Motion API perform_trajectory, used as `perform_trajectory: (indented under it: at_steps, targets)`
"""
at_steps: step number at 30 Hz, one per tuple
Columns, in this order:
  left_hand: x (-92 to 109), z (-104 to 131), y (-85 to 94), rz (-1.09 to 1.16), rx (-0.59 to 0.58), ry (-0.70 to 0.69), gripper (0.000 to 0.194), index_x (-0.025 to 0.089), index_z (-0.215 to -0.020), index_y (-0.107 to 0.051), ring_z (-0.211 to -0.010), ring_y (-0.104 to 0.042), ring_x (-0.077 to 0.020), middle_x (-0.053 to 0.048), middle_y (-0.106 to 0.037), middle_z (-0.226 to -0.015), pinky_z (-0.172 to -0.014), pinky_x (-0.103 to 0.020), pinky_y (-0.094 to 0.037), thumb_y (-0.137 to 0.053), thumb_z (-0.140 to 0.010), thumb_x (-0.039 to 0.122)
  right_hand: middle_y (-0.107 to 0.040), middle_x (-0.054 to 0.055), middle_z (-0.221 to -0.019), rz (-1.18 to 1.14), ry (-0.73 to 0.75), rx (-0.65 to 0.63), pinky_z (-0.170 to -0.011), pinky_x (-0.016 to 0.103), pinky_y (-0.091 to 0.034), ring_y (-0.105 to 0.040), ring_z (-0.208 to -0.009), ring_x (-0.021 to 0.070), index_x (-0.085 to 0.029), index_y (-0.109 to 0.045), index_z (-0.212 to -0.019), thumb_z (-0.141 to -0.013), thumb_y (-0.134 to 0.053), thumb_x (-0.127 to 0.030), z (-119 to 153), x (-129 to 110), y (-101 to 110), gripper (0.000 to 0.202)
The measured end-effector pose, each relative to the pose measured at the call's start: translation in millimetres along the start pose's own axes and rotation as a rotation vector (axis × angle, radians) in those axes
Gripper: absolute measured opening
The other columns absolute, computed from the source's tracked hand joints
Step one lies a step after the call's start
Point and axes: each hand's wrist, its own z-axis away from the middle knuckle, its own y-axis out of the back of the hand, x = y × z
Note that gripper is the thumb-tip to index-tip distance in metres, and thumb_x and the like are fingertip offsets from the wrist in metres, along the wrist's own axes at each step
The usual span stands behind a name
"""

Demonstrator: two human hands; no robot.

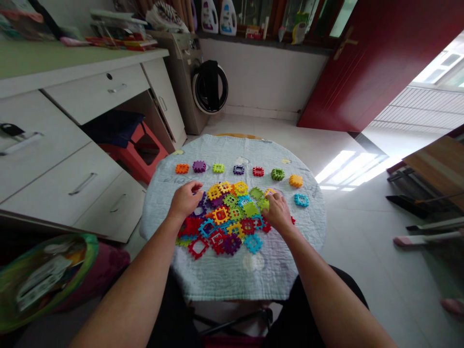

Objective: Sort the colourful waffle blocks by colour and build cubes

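A heap of colourful plastic interlocking building tiles [220, 215] lies in the middle of the round table. Most are square with toothed edges, some with window-like openings. My left hand [185, 199] hovers at the heap's left edge, fingers loosely curled and thumb apart, nothing visible between them. Close to its fingertips are purple tiles [200, 210]. On the heap's right side, my right hand [278, 210] has its fingers closed on a lime-green tile [265, 205]; its palm hides other tiles. Behind the heap, small stacks of tiles form an arc, from an orange stack [181, 168] to a blue stack [301, 200].
A pale cloth [239, 278] covers the table. White drawers [97, 188] and a red stool [139, 150] stand left, with a lined bin [90, 261] nearer me. Beyond are a washing machine [188, 77] with its door open and a red door [358, 63].
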Motion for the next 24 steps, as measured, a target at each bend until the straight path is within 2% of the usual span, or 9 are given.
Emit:
perform_trajectory:
  at_steps: [3,6,10,14,16,20,22,24]
  targets:
    - [-1,0,0.3,-0.009,-0.012,0.019,0.034,0.014,-0.098,-0.066,-0.085,-0.066,-0.0208,-0.009,-0.071,-0.096,-0.081,-0.031,-0.051,-0.054,-0.072,0.033,-0.053,0.012,-0.126,-0.097,0.193,-0.027,-0.1,0.034,-0.032,-0.045,-0.115,0.0253,-0.016,-0.052,-0.127,-0.078,-0.055,-0.018,-1,-10,-8,0.049]
    - [-2,0,-0.1,-0.01,-0.026,0.027,0.032,0.016,-0.097,-0.066,-0.084,-0.067,-0.0206,-0.008,-0.072,-0.095,-0.08,-0.031,-0.051,-0.055,-0.072,0.033,-0.054,0.011,-0.126,-0.101,0.242,-0.099,-0.097,0.034,-0.034,-0.046,-0.113,0.0248,-0.019,-0.051,-0.128,-0.076,-0.055,-0.014,-2,-21,-17,0.053]
    - [-4,-1,-1.1,-0.008,-0.026,0.022,0.032,0.017,-0.097,-0.066,-0.085,-0.066,-0.0204,-0.007,-0.072,-0.093,-0.08,-0.03,-0.052,-0.055,-0.072,0.033,-0.06,0.011,-0.108,-0.09,0.206,-0.082,-0.089,0.031,-0.037,-0.051,-0.102,0.0232,-0.018,-0.06,-0.112,-0.077,-0.056,-0.014,-2,-24,-19,0.036]
    - [-6,-1,-1.5,-0.011,-0.021,0.022,0.032,0.016,-0.097,-0.066,-0.084,-0.066,-0.0202,-0.007,-0.072,-0.092,-0.081,-0.03,-0.052,-0.055,-0.071,0.033,-0.062,0.006,-0.094,-0.199,0.199,-0.09,-0.081,0.026,-0.039,-0.055,-0.089,0.0176,-0.019,-0.066,-0.093,-0.082,-0.053,-0.016,-7,-10,-6,0.017]
    - [-6,-1,-2.0,-0.012,-0.02,0.021,0.032,0.017,-0.096,-0.066,-0.084,-0.066,-0.0199,-0.007,-0.072,-0.092,-0.081,-0.03,-0.052,-0.056,-0.071,0.033,-0.062,0.005,-0.089,-0.245,0.172,-0.059,-0.078,0.025,-0.038,-0.055,-0.085,0.0163,-0.019,-0.066,-0.087,-0.083,-0.052,-0.017,-10,1,4,0.015]
    - [-7,-1,-3.8,-0.015,-0.024,0.01,0.032,0.017,-0.096,-0.066,-0.084,-0.066,-0.02,-0.007,-0.072,-0.091,-0.08,-0.03,-0.052,-0.056,-0.071,0.033,-0.058,0.005,-0.088,-0.21,0.003,0.126,-0.072,0.026,-0.036,-0.052,-0.08,0.0165,-0.019,-0.062,-0.088,-0.081,-0.048,-0.014,-10,15,18,0.016]
    - [-7,-1,-4.4,-0.012,-0.031,0.007,0.032,0.017,-0.096,-0.066,-0.083,-0.066,-0.02,-0.007,-0.072,-0.09,-0.08,-0.03,-0.052,-0.057,-0.071,0.034,-0.056,0.005,-0.087,-0.153,-0.074,0.148,-0.068,0.026,-0.034,-0.05,-0.075,0.0163,-0.019,-0.059,-0.088,-0.081,-0.045,-0.011,-7,13,17,0.017]
    - [-7,-1,-4.4,-0.005,-0.037,0.01,0.032,0.017,-0.096,-0.066,-0.083,-0.067,-0.02,-0.007,-0.072,-0.09,-0.079,-0.03,-0.053,-0.057,-0.07,0.034,-0.055,0.006,-0.091,-0.108,-0.086,0.104,-0.066,0.027,-0.033,-0.049,-0.073,0.0159,-0.019,-0.057,-0.089,-0.08,-0.044,-0.009,-3,9,13,0.018]
